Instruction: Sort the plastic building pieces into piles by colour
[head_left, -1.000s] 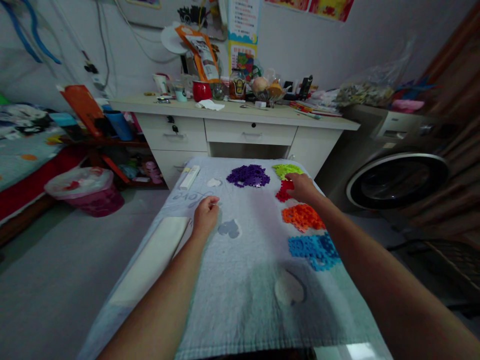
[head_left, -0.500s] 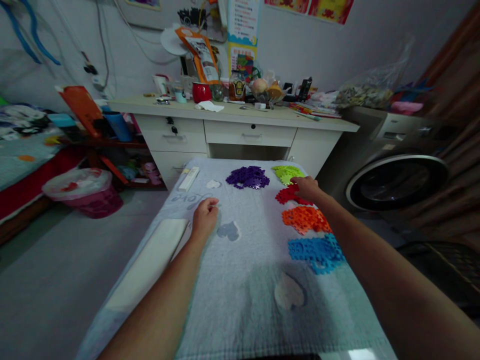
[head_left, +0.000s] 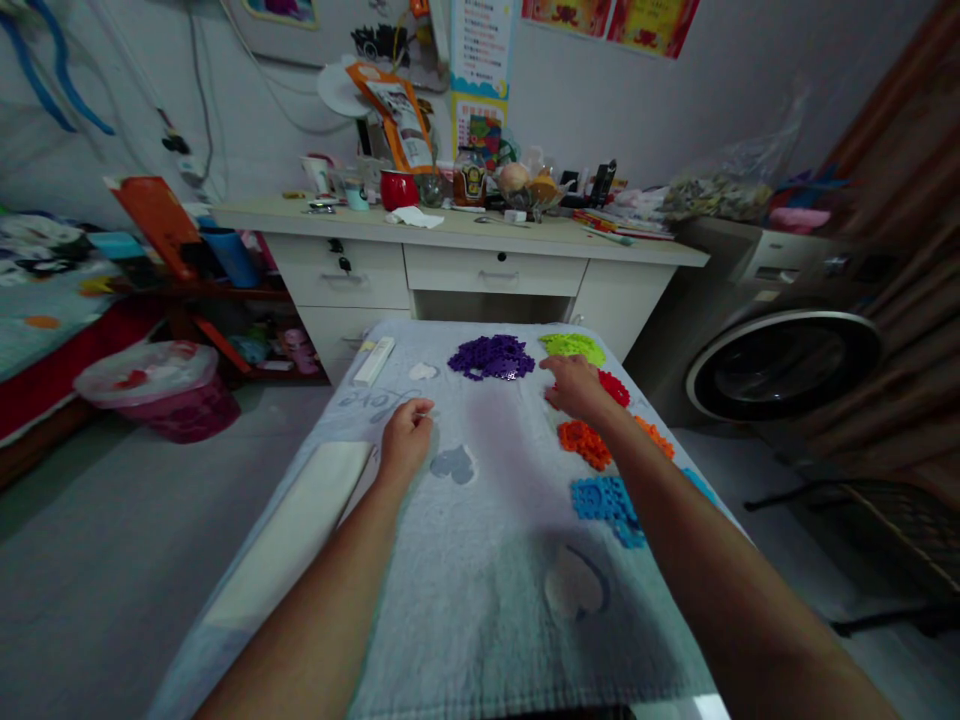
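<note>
My left hand (head_left: 407,440) rests over the cloth left of the middle, its fingers curled in against the thumb. Whatever may be between those fingertips is too small to make out. My right hand (head_left: 579,386) hovers over the red pile of small plastic pieces (head_left: 615,387) and partly covers it. Its index finger points left, apart from the lower fingers, with nothing visible held. Just beyond lies the lime-green pile (head_left: 574,346); to the left sits the purple pile (head_left: 491,357). Orange pieces (head_left: 585,443) and blue pieces (head_left: 607,503) lie nearer, partly hidden by my right forearm.
A grey patterned cloth (head_left: 495,560) covers the table. Along its left side are a white stick-shaped block (head_left: 374,361) and a long pale strip (head_left: 300,530). Behind stands a cluttered white desk (head_left: 495,266); a washing machine (head_left: 780,330) is on the right, a pink bin (head_left: 161,390) left.
My right hand has moved left from the edge of the green and red piles, toward the purple one. The left hand stays almost where it was. The view has shifted slightly.
</note>
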